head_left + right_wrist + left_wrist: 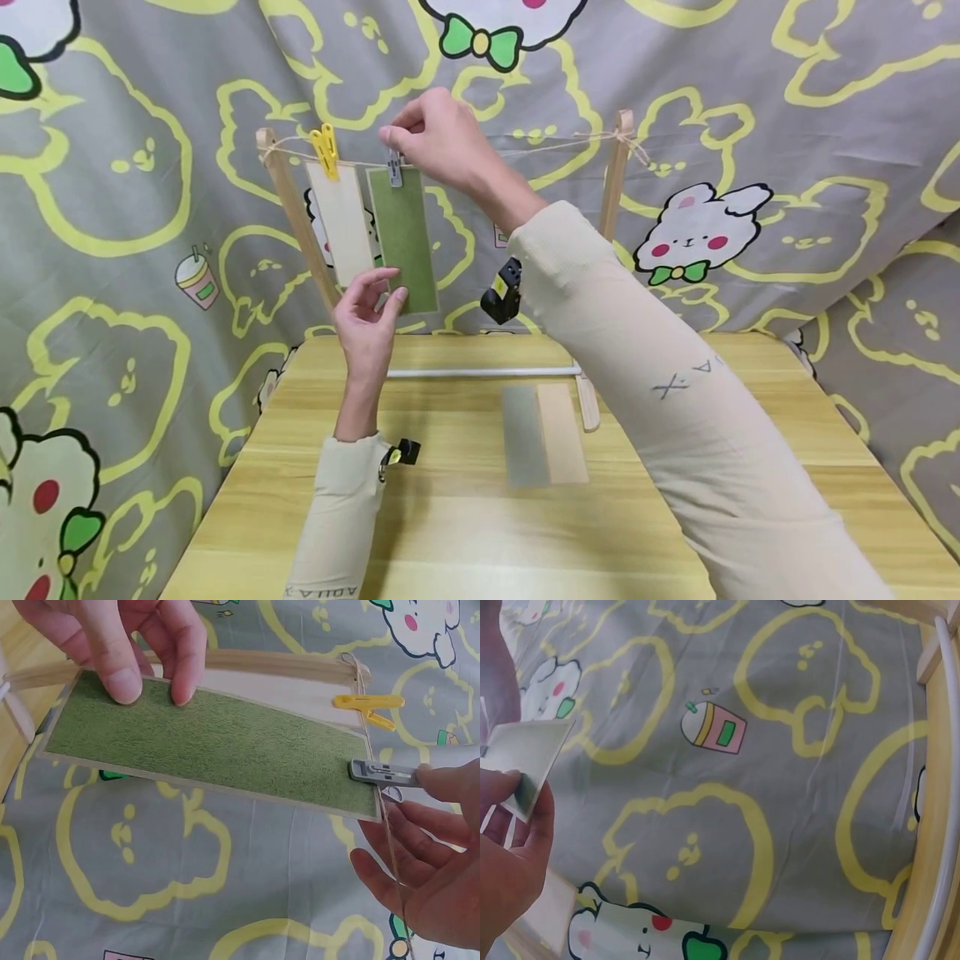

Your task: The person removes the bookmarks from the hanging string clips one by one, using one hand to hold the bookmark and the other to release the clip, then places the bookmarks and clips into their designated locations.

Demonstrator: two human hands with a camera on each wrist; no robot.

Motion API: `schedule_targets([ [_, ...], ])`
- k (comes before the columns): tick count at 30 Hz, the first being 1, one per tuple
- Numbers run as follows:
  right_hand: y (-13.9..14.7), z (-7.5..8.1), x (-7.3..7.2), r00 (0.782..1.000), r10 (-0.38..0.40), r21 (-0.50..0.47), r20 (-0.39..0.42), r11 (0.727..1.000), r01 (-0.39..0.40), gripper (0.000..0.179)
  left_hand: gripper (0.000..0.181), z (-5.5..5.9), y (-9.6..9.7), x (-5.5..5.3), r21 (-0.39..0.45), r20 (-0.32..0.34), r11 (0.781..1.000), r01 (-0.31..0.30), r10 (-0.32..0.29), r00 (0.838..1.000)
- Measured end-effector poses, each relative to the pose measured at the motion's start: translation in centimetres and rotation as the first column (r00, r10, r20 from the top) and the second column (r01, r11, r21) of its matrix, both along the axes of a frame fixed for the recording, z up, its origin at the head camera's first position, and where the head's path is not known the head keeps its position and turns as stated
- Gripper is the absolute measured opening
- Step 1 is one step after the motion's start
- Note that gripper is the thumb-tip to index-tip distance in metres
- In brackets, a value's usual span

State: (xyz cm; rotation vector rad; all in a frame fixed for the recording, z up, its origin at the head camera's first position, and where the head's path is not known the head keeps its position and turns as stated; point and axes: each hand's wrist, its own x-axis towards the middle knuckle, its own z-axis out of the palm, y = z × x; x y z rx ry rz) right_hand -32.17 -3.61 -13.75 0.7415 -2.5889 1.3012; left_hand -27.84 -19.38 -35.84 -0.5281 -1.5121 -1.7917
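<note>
A green rectangular card [406,242] with a pale border hangs upright at the string. My left hand [369,321] pinches its lower left edge between thumb and fingers; the right wrist view shows that thumb lying on the card's face. At the card's top edge, a grey clothespin [384,773] clips over card and string [390,840]. My right hand [442,137] holds the clothespin's upper end, thumb on one side and fingers behind the string. Just left, a cream card [341,225] hangs from a yellow clothespin [326,152].
Wooden posts [617,179] carry the string at both ends, with a white rod [480,372] low between them. On the wooden table [465,533] lie a grey card [524,433] and a beige card [564,433], side by side. A patterned curtain [525,108] hangs behind.
</note>
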Motion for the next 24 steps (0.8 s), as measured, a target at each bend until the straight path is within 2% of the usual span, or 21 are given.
schedule_targets([
  [6, -0.2, 0.1, 0.0, 1.000, 0.004, -0.023, 0.011, 1.000, -0.003, 0.024, 0.027, -0.2, -0.3, -0.2, 0.019, 0.006, 1.000, 0.016, -0.016, 1.000],
  [12, -0.9, -0.1, 0.1, 0.998, -0.029, 0.028, -0.063, 0.999, 0.031, 0.022, 0.026, -0.5, -0.3, -0.2, 0.025, 0.010, 1.000, 0.013, -0.013, 1.000],
  [24, -1.4, -0.2, 0.1, 0.983, -0.115, -0.141, -0.143, 0.985, 0.095, 0.011, 0.028, -0.3, -0.3, -0.4, 0.018, 0.014, 1.000, -0.005, 0.005, 1.000],
])
